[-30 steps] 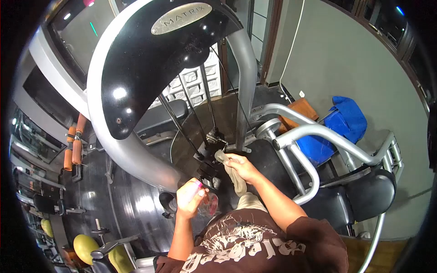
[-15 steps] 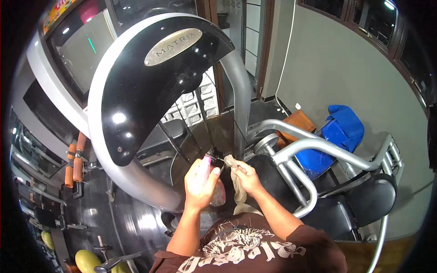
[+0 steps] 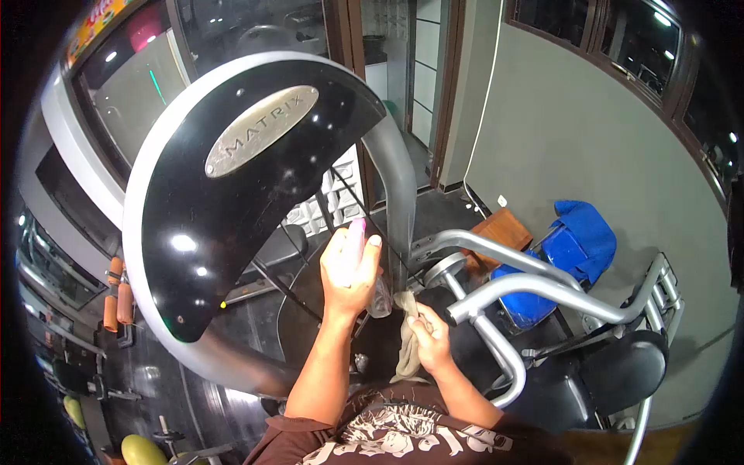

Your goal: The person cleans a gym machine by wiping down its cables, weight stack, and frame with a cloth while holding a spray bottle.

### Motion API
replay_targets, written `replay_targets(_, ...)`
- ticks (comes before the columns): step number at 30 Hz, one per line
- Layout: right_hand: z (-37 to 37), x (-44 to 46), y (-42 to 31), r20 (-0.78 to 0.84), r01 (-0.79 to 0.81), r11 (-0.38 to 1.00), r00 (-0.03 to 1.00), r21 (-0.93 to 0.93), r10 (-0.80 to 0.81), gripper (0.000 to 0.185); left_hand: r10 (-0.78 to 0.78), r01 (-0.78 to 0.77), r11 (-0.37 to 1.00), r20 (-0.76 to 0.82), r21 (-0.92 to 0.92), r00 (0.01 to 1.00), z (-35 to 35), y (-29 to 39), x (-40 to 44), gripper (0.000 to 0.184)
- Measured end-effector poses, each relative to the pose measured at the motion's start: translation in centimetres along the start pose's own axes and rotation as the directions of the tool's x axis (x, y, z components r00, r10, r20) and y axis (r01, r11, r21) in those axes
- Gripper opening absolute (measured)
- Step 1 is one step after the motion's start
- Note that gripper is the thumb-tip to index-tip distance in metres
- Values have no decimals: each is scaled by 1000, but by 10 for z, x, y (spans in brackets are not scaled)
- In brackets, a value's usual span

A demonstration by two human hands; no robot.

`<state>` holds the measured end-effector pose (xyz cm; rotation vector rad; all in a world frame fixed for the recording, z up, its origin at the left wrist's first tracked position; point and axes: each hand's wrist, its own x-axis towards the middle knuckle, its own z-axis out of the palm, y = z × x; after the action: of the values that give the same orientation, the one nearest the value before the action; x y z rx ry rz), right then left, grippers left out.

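Note:
A clear spray bottle [image 3: 380,301] with a pink top is gripped in my left hand [image 3: 349,275], raised in front of the machine's rods. My right hand [image 3: 431,338], lower and to the right, is closed round a beige cloth [image 3: 408,350] that hangs down from it. Bottle and cloth are close to each other. Above and left of my hands is the black curved cover [image 3: 232,201] of the machine, with a silver MATRIX plate [image 3: 262,132] on it.
Silver tubular handles [image 3: 535,291] and a black padded seat [image 3: 624,372] stand on the right. Behind them are a blue chair [image 3: 577,248] and a brown wooden box [image 3: 500,236]. A grey machine frame [image 3: 395,186] rises ahead. Yellow-green balls [image 3: 143,449] lie at the lower left.
My left hand has risen and moved forward with the bottle. My right hand with the cloth has shifted lower and slightly right. The view has tilted, so the machine cover appears lower.

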<state>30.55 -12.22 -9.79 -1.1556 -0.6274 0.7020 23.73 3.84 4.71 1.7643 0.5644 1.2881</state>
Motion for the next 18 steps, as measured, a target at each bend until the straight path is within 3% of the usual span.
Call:
replay_targets(3,-2,3,-10,-45,19,1000,999,24,-18,34,233,-232,951,22,206,972,7,-24,16,14)
replay_targets(6,-5,4,-18,-31,-21,996,999,84,24,34,139,-140,976,13,166,990,9,-31,21,13)
replay_targets(9,-6,6,-30,9,-88,979,996,182,88,33,-79,78,995,-16,-69,997,12,-24,17,21)
replay_targets(10,-6,8,-38,49,-110,977,994,185,102,32,-57,57,998,-14,-42,998,9,-27,15,20)
replay_targets(13,-12,18,-71,129,-32,999,991,-34,36,34,39,-39,999,-9,38,999,3,-44,13,18)
replay_targets(15,-20,29,-94,184,-13,999,983,-30,18,34,137,-134,985,-18,108,990,-2,-54,10,18)
replay_targets(18,-28,58,-106,160,211,956,971,-203,-180,31,181,-174,967,-20,186,983,-9,-50,7,22)
